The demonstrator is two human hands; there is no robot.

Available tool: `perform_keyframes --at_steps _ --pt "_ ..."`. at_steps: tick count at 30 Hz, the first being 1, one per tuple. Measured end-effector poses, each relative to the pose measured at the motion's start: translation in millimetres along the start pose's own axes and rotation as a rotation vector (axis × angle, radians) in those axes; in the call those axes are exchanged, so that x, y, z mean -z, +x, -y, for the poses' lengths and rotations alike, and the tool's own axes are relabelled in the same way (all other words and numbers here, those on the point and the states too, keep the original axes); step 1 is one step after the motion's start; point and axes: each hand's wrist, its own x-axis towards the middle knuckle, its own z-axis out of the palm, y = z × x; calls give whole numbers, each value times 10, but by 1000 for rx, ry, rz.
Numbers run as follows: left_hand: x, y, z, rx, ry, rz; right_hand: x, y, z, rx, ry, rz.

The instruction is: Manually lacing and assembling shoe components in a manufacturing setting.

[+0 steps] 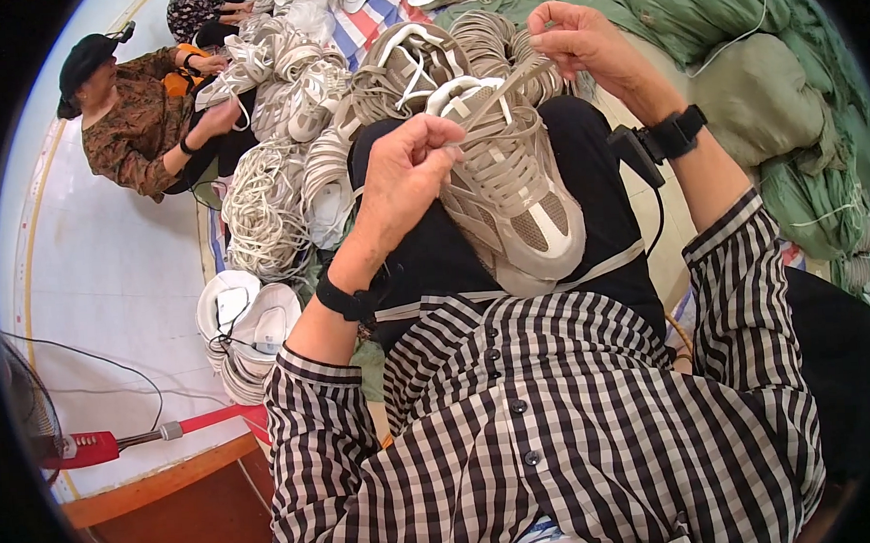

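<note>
A beige and grey sneaker (540, 233) rests on my lap between my thighs, its toe toward me. Flat beige laces criss-cross its front. Above the tongue, a loose stretch of shoelace (507, 92) slants up to my right hand (581, 50), which pinches it between thumb and fingers. My left hand (407, 180) is closed beside the shoe's left upper edge, thumb against forefinger, with lace at the fingertips. Just beyond the sneaker lies another brown and white shoe (416, 64), next to bundled beige laces (488, 36).
At left, shoes (311, 97) are heaped beside a tangle of white laces (258, 211) and stacked white shoe parts (248, 323). Green cloth sacks (767, 92) fill the right side. A co-worker (137, 119) sits far left, handling a shoe. A red-handled object (88, 449) lies lower left.
</note>
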Motion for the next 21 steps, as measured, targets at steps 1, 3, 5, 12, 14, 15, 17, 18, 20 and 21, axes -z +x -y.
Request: perform_keyframes --at_steps 1,3,5,12,14,15,17,18,20,21 --pt "12 1 7 3 1 -8 8 51 -22 0 3 8" --pt "-29 65 10 51 -71 60 149 111 -163 -54 -19 -53" --pt "-43 46 22 48 -87 72 158 76 -294 -31 -160 -112" --pt "-10 -318 137 -76 222 -133 -21 -595 -589 161 -732 11" --pt "-107 -386 229 -176 375 -104 -240 -761 -455 206 -688 115" --pt "-159 -382 230 -245 460 -106 -328 -802 -368 228 -675 137" --pt "-235 -330 202 -307 507 -132 -467 -776 -292 291 -633 100" --pt "-259 -294 179 -327 564 -165 -512 -732 -279 291 -635 92" --pt "-282 -244 137 -344 623 -201 -576 -615 -289 457 -598 -51" --pt "-283 -227 116 -330 718 -182 -576 -577 -287 459 -595 -49"
